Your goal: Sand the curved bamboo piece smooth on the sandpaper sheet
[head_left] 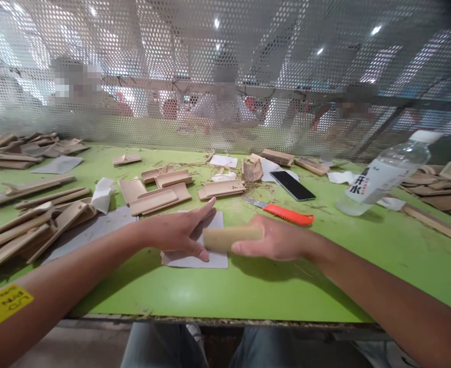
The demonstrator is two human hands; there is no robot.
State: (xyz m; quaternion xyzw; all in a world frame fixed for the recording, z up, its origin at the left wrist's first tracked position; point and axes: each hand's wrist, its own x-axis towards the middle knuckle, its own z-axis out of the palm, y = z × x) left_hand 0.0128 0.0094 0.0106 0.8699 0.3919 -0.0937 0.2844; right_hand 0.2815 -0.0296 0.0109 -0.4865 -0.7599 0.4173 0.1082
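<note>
My left hand [181, 232] lies with its fingers apart on a pale sheet of paper [195, 259], near the middle of the green table [172, 294]. Its thumb is close to the left end of a tan bamboo piece [225, 238]. That piece is slightly blurred and lies level over the paper's right side, with my right hand [273, 237] closed round its right end. Just behind my right hand is an orange utility knife [289, 214] with its blade out. Several curved bamboo pieces [160, 199] rest behind my left hand.
A black phone [292, 185] lies behind the knife. A tilted water bottle [386, 174] stands at the right, near stacked bamboo [436, 189]. More bamboo strips [34, 230] are piled at the left. A perforated screen [195, 61] rises along the back, with people behind it.
</note>
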